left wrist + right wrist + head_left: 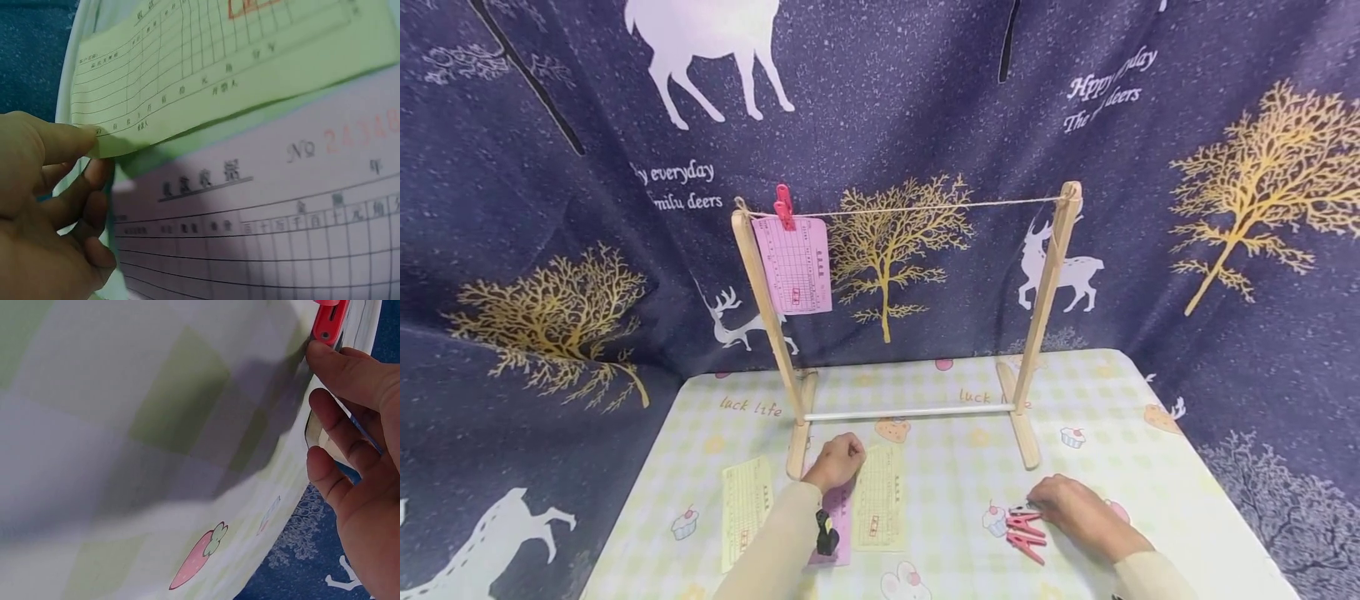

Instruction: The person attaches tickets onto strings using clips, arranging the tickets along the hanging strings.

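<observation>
The left hand [837, 461] was found curled upon the pink slip [269, 212], which lay on the table [1150, 467] between two yellow slips [880, 498]. The right hand [1071, 510] rested with relaxed fingers touching the red pegs [1024, 533], none yet pinched. It was judged that the slip should be lifted by one edge only, and a single peg taken by its tail, before the string [925, 207] was approached.

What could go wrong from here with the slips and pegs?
The left hand pinches the yellow slip only at its corner, and it overlaps the pink slip; both might lift together, or the corner could crease. The right hand touches just the end of the red pegs, so one may skid away. The wooden rack looks light; tugging its string could tip it.
</observation>
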{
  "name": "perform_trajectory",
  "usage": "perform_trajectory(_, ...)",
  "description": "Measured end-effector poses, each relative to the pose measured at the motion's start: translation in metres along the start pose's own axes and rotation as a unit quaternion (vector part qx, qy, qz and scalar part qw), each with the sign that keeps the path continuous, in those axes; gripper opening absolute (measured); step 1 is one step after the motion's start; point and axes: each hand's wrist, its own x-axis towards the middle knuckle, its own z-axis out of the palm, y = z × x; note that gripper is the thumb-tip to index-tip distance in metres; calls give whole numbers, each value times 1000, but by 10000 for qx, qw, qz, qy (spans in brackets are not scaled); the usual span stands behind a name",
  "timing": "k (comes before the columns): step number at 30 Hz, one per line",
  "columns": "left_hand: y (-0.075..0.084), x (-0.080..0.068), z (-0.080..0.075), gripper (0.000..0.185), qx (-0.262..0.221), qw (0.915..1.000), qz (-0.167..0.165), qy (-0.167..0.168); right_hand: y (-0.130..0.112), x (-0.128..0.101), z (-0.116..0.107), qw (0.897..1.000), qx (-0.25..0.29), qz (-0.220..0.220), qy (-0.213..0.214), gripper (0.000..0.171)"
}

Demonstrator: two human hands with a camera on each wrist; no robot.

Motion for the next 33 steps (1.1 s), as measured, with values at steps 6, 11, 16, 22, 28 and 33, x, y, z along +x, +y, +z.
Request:
perform_trajectory(6, 7, -1, -6, 7, -449, 9985, 308, -19, 2, -2, 2, 9986, -23, -353, 388, 25)
perform_trajectory(11, 12, -1, -13, 7, -1015, 9932, 576, -35, 3, -3, 2, 9990, -89, -296, 335, 24)
perform_trajectory(16, 27, -4, -22, 21, -1505, 9848, 866, 92, 3, -3, 1, 9991, -59, -311, 277, 23)
perform_trajectory(22, 55, -7, -48, 32, -1695, 9765, 1317, 202, 2, 2, -4, 9997, -57, -232, 93, 23)
perform_trajectory(28, 79, -8, -79, 23, -1514, 9740, 1631, 428, 2, 5, -6, 9993, -214, -323, 1, 24)
perform_trajectory(33, 95, -11, -103, 19, -1225, 9763, 1721, 480, 0, 5, -4, 9990, -301, -318, -99, 23)
